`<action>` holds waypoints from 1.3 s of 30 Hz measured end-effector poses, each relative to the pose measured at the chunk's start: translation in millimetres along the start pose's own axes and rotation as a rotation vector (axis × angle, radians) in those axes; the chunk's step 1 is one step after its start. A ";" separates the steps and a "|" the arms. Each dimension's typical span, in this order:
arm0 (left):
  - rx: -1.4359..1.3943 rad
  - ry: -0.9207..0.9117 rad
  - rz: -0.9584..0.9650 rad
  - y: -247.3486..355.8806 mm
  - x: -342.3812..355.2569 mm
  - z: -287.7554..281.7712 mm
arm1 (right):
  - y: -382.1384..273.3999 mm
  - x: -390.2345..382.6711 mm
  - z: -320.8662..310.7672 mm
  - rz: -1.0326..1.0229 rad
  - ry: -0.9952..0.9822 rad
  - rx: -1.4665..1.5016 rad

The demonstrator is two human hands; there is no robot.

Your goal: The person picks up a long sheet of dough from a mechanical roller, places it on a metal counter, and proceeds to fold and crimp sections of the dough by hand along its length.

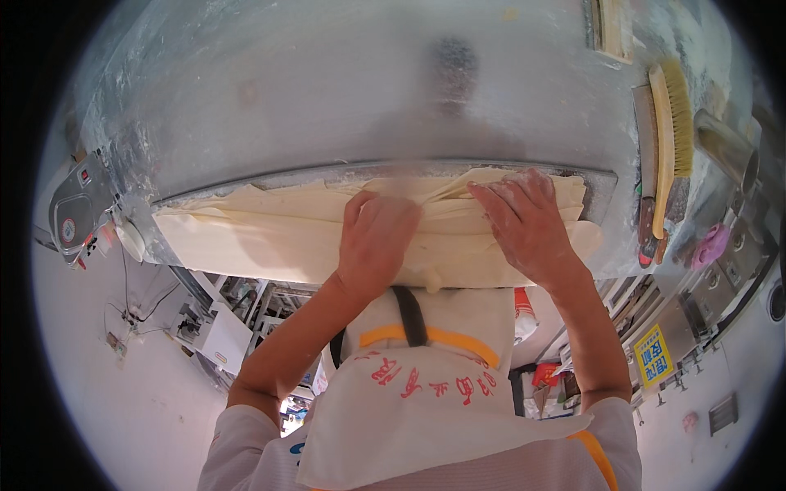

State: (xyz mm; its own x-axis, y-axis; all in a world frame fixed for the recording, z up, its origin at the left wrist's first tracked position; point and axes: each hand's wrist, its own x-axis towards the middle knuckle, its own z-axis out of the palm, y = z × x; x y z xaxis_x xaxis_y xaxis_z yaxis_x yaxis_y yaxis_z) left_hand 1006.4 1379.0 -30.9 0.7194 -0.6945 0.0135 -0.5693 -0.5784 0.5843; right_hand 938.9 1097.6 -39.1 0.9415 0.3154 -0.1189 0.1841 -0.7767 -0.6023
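Observation:
Thin, pale dough sheets lie in overlapping folded layers on a dark, floury tray at the near edge of the table. Over the middle of the stack, my left hand is closed, its curled fingers gripping the dough; the fingertips are partly hidden. My right hand, dusted with flour, is bent over the sheets a little to the right. Its thumb and fingers close on a gathered fold of dough. Wrinkles run through the dough between both hands.
A long-handled brush and a knife lie along the right of the floury metal table. Beyond them are a metal cylinder and a pink cloth. A grey appliance stands at the left edge.

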 end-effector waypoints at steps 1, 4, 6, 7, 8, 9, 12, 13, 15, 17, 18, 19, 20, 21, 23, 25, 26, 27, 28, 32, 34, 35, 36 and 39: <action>0.004 0.009 0.012 0.2 -3.0 0.1 | -0.3 0.0 0.8 -0.005 -0.005 0.016; -0.001 0.036 0.036 -0.3 -11.3 2.0 | -5.2 -1.2 4.7 0.005 0.009 0.042; -0.026 0.053 0.037 0.4 -13.6 3.1 | -8.6 -0.7 5.4 0.010 0.035 0.047; -0.030 0.049 0.038 0.4 -13.8 2.4 | -9.9 0.4 5.2 0.008 0.054 0.050; -0.034 0.045 0.038 0.3 -13.5 1.6 | -10.9 1.2 5.1 0.005 0.072 0.052; -0.037 0.042 0.038 0.5 -13.7 0.9 | -11.2 1.3 5.7 0.006 0.057 0.065; -0.047 0.054 0.026 -0.5 -16.3 4.3 | -11.5 2.0 7.1 0.011 0.031 0.059; -0.059 0.052 0.009 0.7 -16.5 4.6 | -12.9 0.6 7.4 0.014 0.034 0.035; -0.083 0.048 -0.026 4.5 -15.2 4.1 | -13.8 -1.6 7.9 0.018 0.043 0.005; -0.067 -0.005 -0.068 12.3 -5.4 3.1 | -13.0 -5.2 8.0 0.022 0.052 -0.005; -0.059 -0.032 -0.088 15.0 -1.3 3.2 | -12.5 -8.9 9.1 0.027 0.050 -0.010; -0.049 -0.092 -0.087 15.5 1.7 4.0 | -12.5 -12.7 9.4 0.035 0.049 -0.017; -0.039 -0.151 -0.086 15.3 4.6 5.2 | -13.2 -15.7 8.9 0.043 0.048 -0.025; -0.030 -0.210 -0.084 14.5 6.8 6.3 | -14.3 -17.6 7.9 0.044 0.066 -0.013; -0.069 -0.170 -0.034 11.4 4.8 11.6 | -17.1 -20.8 5.5 0.044 0.098 0.016; -0.111 -0.139 0.003 11.3 1.2 12.6 | -23.5 -24.6 2.8 0.033 0.153 0.031; -0.133 -0.129 0.015 14.7 -3.3 10.2 | -26.2 -26.7 1.2 0.028 0.181 0.038; -0.155 -0.119 0.026 18.4 -7.4 8.4 | -27.6 -29.7 -1.4 0.019 0.154 0.046; -0.156 -0.107 0.028 21.6 -11.8 6.7 | -30.2 -33.2 -4.0 0.012 0.126 0.055; -0.161 -0.093 0.045 28.9 -20.8 3.6 | -37.3 -37.1 -8.1 0.049 0.054 0.148; -0.163 -0.091 0.058 29.7 -21.7 4.1 | -34.3 -35.1 -17.0 0.106 0.007 0.239; -0.163 -0.083 0.065 30.0 -22.4 4.9 | -32.8 -33.2 -20.7 0.133 -0.016 0.284; -0.163 -0.075 0.070 30.4 -22.9 5.4 | -29.7 -25.4 -19.4 0.138 0.009 0.214; -0.171 -0.057 0.090 31.2 -20.6 7.0 | -12.3 8.1 -10.5 0.125 0.073 0.035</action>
State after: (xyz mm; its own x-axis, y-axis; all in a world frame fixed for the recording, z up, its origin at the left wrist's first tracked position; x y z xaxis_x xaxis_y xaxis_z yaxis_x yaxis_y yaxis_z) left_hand 971.1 1372.3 -18.7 0.6419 -0.7663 0.0288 -0.5513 -0.4351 0.7119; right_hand 947.2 1104.0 -24.4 0.9748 0.1761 -0.1372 0.0559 -0.7875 -0.6137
